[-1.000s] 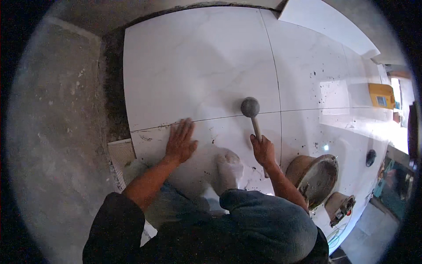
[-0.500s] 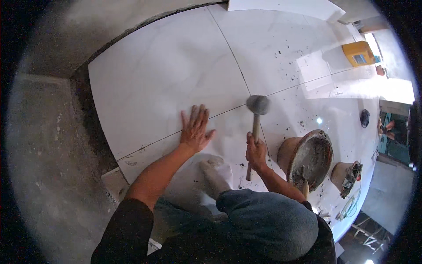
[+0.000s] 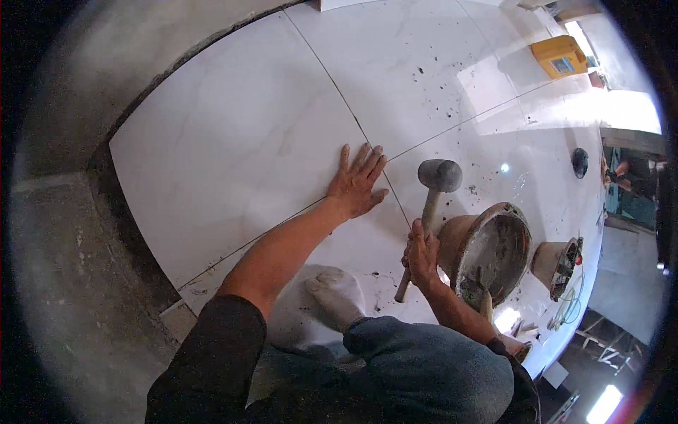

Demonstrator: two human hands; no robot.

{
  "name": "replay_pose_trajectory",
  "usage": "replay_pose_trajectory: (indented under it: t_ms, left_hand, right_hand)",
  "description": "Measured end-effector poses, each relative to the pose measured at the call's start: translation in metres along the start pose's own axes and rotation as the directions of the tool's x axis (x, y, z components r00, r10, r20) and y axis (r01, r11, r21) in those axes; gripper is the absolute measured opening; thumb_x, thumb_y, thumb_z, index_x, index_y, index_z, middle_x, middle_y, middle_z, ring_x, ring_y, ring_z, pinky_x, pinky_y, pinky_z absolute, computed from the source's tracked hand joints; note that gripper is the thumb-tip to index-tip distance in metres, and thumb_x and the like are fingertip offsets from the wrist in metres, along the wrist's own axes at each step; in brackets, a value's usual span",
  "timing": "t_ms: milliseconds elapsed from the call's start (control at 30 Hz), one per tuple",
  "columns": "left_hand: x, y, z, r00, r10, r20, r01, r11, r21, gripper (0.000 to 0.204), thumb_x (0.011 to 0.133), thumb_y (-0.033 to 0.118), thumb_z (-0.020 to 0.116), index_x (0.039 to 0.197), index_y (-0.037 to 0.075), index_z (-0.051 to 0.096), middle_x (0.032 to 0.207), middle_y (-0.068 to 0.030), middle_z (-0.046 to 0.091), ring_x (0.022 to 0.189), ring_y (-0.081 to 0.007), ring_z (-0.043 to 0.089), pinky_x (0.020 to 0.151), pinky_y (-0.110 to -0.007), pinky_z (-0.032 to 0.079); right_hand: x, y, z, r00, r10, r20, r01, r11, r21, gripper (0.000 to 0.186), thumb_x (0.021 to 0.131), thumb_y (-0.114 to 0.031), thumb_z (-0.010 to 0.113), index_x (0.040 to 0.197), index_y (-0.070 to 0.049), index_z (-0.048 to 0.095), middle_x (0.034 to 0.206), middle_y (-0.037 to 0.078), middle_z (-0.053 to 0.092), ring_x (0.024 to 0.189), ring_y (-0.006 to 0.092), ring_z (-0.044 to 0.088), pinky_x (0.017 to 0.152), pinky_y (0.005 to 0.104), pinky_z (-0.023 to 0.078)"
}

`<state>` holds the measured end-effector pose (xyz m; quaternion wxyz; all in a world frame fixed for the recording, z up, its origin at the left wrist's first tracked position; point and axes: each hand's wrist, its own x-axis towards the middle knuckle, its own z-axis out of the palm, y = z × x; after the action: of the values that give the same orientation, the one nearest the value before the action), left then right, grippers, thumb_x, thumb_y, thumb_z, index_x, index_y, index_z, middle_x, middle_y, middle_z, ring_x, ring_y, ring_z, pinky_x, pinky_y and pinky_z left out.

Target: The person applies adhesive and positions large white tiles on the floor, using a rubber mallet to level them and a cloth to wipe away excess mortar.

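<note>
My right hand (image 3: 421,258) is wrapped round the wooden handle of a rubber mallet (image 3: 439,175). Its dark grey head is raised over the floor, beside the joint between tiles. With fingers spread, my left hand (image 3: 358,184) lies flat near the corner of a large white tile (image 3: 226,141), where several tile joints meet. Fine grey veins run across that tile. To the right of the mallet, a round tub (image 3: 466,247) stands tilted in view, with grey mortar inside and a tool handle (image 3: 486,304) sticking out.
A smaller bucket (image 3: 554,267) stands beyond the tub. Farther off are a yellow jerrycan (image 3: 560,56) and a dark round object (image 3: 580,162). Mortar crumbs dot the tiles. A grey wall (image 3: 63,233) borders the left side. Someone's arm (image 3: 621,178) shows at the far right.
My left hand has slid right and farther away along the tile to near its corner. The mallet has moved right, away from the tile joint. The whole view has shifted slightly.
</note>
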<state>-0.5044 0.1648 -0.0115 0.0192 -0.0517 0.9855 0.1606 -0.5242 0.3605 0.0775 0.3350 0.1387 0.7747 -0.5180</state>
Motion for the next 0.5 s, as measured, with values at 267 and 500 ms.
replay_pose_trajectory:
  t_ms: [267,500]
  left_hand:
    - [-0.014,-0.005,-0.002,0.997,0.08,0.021,-0.081,0.996,0.034,0.072,0.091,0.053,0.038,0.145,0.01,0.023,0.153,-0.0104,0.016,0.142,-0.0296,0.012,0.111,-0.059,0.005]
    - [0.012,-0.037,-0.011,0.994,0.112,0.002,-0.112,0.994,0.003,0.071,0.091,0.054,0.035,0.145,0.009,0.023,0.152,-0.0128,0.019,0.141,-0.0292,0.017,0.111,-0.058,0.006]
  right_hand:
    - [0.008,0.002,0.008,0.996,0.063,0.055,-0.061,0.997,-0.054,0.042,0.092,-0.049,0.052,0.076,-0.011,0.045,0.051,-0.004,0.038,0.036,0.0082,0.037,0.033,0.0263,0.033]
    - [0.011,0.007,0.012,0.986,0.131,0.105,-0.128,0.991,-0.032,0.046,0.091,-0.052,0.052,0.076,-0.008,0.047,0.05,-0.002,0.038,0.036,0.009,0.039,0.033,0.0267,0.033]
